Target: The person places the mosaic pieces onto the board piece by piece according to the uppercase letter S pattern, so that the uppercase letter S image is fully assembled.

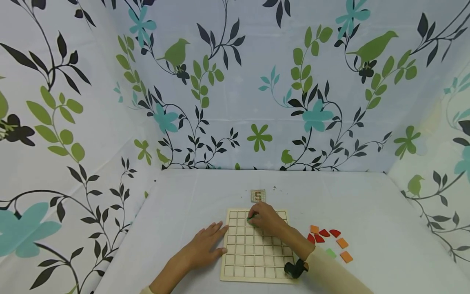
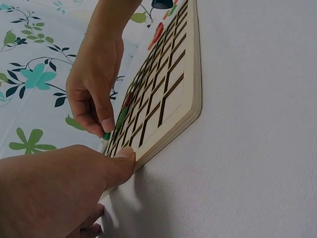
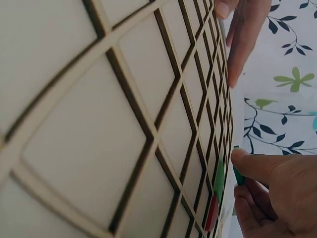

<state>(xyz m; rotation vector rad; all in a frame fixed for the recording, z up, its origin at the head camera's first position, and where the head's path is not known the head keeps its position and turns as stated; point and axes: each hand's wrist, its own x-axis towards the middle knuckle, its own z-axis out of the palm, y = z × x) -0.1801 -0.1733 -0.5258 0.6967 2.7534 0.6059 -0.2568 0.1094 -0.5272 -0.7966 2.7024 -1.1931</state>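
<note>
Cream sleeve (image 1: 332, 271) slants inward, the right hand (image 1: 265, 217) bent down over the grid board (image 1: 253, 261), pinching a green piece (image 3: 239, 177). Spread, the left hand (image 1: 209, 244) touches the board's edge.

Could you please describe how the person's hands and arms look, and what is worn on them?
The left hand and right hand are bare, with no gloves visible. The right sleeve is plain cream; only a pale edge of the left sleeve shows. A small black device sits by the right sleeve's end, its details unclear.
</note>
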